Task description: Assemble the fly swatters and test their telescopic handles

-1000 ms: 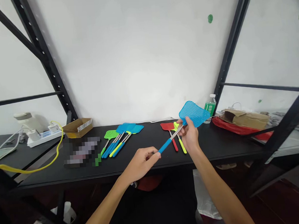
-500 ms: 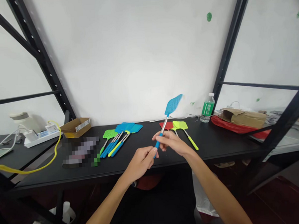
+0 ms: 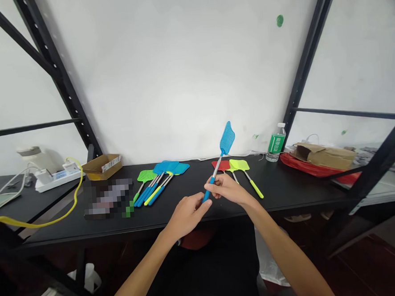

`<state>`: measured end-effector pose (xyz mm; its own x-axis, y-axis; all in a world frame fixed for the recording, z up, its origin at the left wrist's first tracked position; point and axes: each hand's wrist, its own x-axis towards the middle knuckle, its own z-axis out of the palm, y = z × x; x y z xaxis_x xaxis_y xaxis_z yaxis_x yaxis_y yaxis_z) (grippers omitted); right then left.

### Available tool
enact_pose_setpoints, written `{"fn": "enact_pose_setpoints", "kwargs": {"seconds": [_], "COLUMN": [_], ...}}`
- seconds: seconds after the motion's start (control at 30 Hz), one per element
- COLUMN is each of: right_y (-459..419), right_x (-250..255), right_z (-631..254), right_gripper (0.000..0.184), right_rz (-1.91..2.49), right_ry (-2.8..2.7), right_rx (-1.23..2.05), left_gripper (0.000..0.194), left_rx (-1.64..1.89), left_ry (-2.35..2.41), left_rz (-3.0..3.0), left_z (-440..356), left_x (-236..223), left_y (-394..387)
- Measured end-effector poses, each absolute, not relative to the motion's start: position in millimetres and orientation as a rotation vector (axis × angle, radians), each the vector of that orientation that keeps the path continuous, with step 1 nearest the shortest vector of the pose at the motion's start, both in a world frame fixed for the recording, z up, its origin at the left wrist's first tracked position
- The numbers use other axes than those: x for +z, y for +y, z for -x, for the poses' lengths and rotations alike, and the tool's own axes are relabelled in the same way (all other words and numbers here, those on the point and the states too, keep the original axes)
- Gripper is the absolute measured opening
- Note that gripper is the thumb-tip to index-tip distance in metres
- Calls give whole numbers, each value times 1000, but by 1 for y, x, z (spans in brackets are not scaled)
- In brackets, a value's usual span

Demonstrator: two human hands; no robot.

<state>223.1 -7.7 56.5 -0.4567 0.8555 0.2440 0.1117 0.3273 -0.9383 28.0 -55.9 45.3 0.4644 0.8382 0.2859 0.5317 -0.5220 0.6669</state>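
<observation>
A blue fly swatter (image 3: 227, 139) with a metal shaft is held up over the desk, tilted with its head toward the wall. My left hand (image 3: 190, 213) grips the lower end of its blue handle. My right hand (image 3: 227, 188) closes around the upper handle, where the shaft begins. Behind my right hand lie a red fly swatter (image 3: 221, 165) and yellow fly swatters (image 3: 241, 164), their handles partly hidden. To the left, several blue fly swatters (image 3: 167, 167) overlap, with a yellow handle (image 3: 152, 196) among them and a green fly swatter (image 3: 146, 175) beside them.
The black desk (image 3: 280, 192) stands against a white wall. On the left are a small cardboard box (image 3: 103, 168), a power strip (image 3: 59, 179) and a yellow cable (image 3: 75, 191). A water bottle (image 3: 276, 144) and a torn carton (image 3: 323, 156) on a red bag (image 3: 305, 167) stand right.
My right hand has come down from the swatter's head to its handle. The swatter has swung more upright and turned. A yellow swatter formerly hidden behind the right hand now shows.
</observation>
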Motion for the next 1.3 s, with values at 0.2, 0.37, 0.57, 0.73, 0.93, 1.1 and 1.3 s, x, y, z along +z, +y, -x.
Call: {"fn": "enact_pose_setpoints", "kwargs": {"seconds": [0.2, 0.37, 0.57, 0.73, 0.93, 1.1, 1.3], "right_y": [-7, -4, -4, 3, 16, 25, 31], "right_x": [51, 49, 49, 41, 36, 36, 33], "right_z": [-218, -218, -219, -217, -226, -239, -245], "right_gripper": [40, 39, 38, 35, 31, 31, 34], "right_rz": [886, 838, 832, 875, 1099, 1242, 1292], "right_ry": [-1845, -1854, -1916, -1879, -1821, -1801, -1633], "right_rx": [1150, 1267, 1343, 1327, 1153, 1027, 1097], "left_gripper": [40, 41, 41, 44, 44, 42, 37], "left_rx": [695, 618, 654, 691, 700, 669, 638], "left_ry": [1174, 1161, 1176, 1182, 1223, 1221, 1201], "left_rz": [-2298, -2236, -2174, -2216, -2295, -2373, -2398], "left_z": [-28, -28, -29, -28, -29, -28, -28], "left_x": [47, 49, 46, 44, 43, 39, 38], "left_y": [-58, -59, -58, -57, -56, -54, -53]}}
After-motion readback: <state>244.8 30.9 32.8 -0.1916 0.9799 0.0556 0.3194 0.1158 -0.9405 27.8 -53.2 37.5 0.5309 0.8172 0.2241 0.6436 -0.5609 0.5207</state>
